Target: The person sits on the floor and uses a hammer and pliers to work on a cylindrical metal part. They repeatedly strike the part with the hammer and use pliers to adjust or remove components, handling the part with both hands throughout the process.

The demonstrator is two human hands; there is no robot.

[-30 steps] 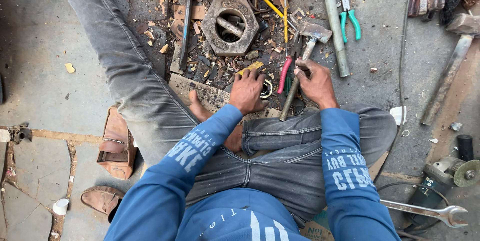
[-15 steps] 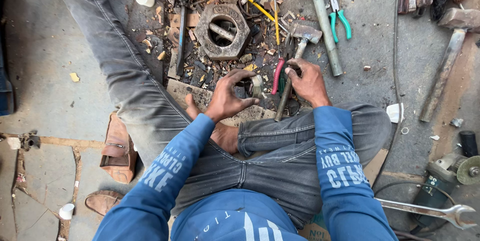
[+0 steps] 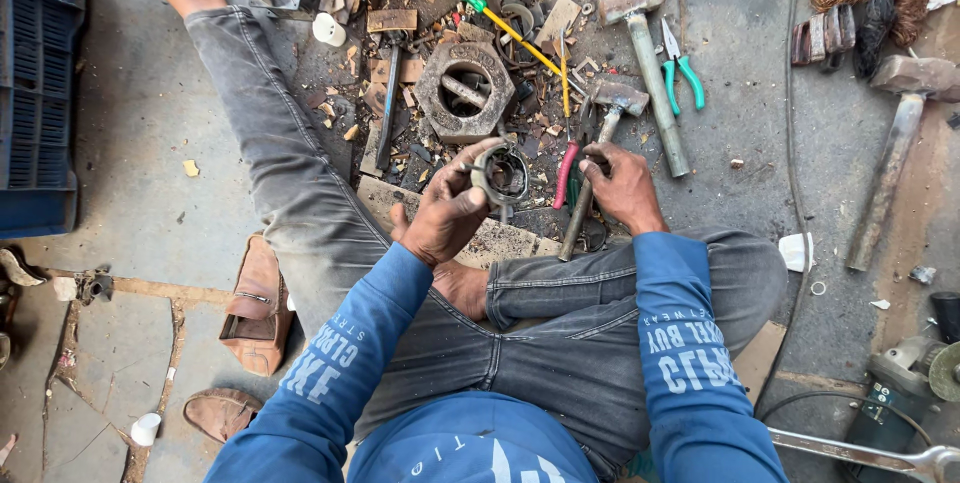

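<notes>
Rough grey concrete floor (image 3: 150, 153) spreads under a seated person in a blue long-sleeved top and grey jeans, one leg stretched out to the upper left, the other folded in front. Scrap and tools litter the floor ahead of the knees.

The left hand (image 3: 447, 211) is raised just above the debris with its grip closed around a dark, rusty metal ring (image 3: 503, 173); thumb and fingers wrap its left rim, and the ring's opening faces the camera. The ring sits between the two hands, just below a large hexagonal metal block (image 3: 465, 91) that lies on the floor among wood chips.

The right hand (image 3: 622, 186) rests low, its grip closed over the wooden handle of a small hammer (image 3: 600, 158), whose steel head points up toward the scrap pile. Just beside that handle lie red-handled pliers (image 3: 566, 173).

Further right a bigger hammer (image 3: 655, 78) lies near green-handled pliers (image 3: 682, 71). A screwdriver (image 3: 500, 23) with a green handle and yellow shaft slants across the pile. At the far right a heavy sledgehammer (image 3: 895, 153) lies well apart from the hands, with an angle grinder (image 3: 905, 383) and a spanner (image 3: 860, 455) in the lower corner. On the left sit brown leather shoes (image 3: 258, 308) and a blue plastic crate (image 3: 35, 103).
</notes>
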